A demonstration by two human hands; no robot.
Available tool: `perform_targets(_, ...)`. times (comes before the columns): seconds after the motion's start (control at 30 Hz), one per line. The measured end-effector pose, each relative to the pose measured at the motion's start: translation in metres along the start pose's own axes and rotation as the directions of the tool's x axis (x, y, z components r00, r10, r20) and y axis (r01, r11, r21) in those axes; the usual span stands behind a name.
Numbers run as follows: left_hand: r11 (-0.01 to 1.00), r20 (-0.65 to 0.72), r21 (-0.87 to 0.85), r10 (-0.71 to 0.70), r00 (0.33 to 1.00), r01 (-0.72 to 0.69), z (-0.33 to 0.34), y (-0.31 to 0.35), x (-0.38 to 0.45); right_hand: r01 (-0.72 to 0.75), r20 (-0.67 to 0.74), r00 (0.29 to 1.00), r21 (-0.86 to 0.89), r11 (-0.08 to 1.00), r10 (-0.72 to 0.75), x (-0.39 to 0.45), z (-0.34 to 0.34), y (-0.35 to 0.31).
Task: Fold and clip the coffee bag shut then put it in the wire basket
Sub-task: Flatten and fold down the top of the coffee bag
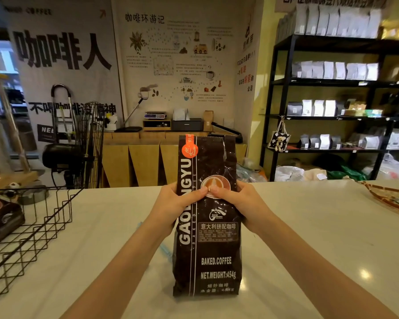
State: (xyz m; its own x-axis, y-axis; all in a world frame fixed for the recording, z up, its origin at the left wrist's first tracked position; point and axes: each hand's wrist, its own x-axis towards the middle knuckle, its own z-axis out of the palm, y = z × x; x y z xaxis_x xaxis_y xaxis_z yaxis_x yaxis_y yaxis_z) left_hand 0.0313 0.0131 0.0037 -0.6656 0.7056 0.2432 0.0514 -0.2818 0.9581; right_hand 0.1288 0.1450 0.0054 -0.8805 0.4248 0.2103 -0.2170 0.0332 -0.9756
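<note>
A tall dark brown coffee bag [213, 254] with white lettering and an orange stripe stands upright on the white counter [309, 238], its top unfolded and straight. My left hand [175, 206] grips its left side at mid-height, thumb across the front. My right hand [241, 203] grips the right side, thumb meeting the other near the printed cup. The black wire basket [32, 229] sits at the counter's left. A light blue object, possibly the clip [165, 248], peeks out behind the bag's left edge, mostly hidden.
Another dark coffee bag [0, 217] lies inside the basket at its far left. A patterned wrapper [392, 196] lies at the counter's right edge. Behind the counter stand a fan, a wooden bench and black shelves with bags.
</note>
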Motion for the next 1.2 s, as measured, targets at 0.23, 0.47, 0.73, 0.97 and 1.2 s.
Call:
perform_targets(0.23, 0.999, -0.015, 0.025, 0.037, 0.999, -0.036, -0.001, -0.002, 0.0, -0.032, -0.032, 0.999, 0.032, 0.999, 0.033, -0.003, 0.004, 0.001)
perform_targets(0.47, 0.997, -0.148, -0.067, 0.034, 0.988, -0.044, 0.007, -0.008, -0.002, -0.013, -0.061, 0.998, 0.033, 0.999, 0.015, -0.033, 0.013, 0.04)
perform_targets(0.73, 0.999, -0.133, -0.046, -0.022, 0.991, 0.016, 0.012, -0.033, -0.035, 0.083, -0.108, 0.991, 0.004, 0.997, -0.082, -0.034, 0.017, 0.043)
perform_targets(0.97, 0.998, -0.154, -0.06, -0.002, 0.988, -0.007, 0.015, -0.035, -0.038, 0.089, -0.069, 0.994, 0.036, 0.995, -0.087, -0.035, 0.018, 0.044)
perform_targets(1.2, 0.998, -0.173, -0.053, 0.017, 0.985, -0.026, 0.016, -0.033, -0.04, 0.065, -0.058, 0.996, 0.057, 0.996, -0.062, -0.033, 0.015, 0.044)
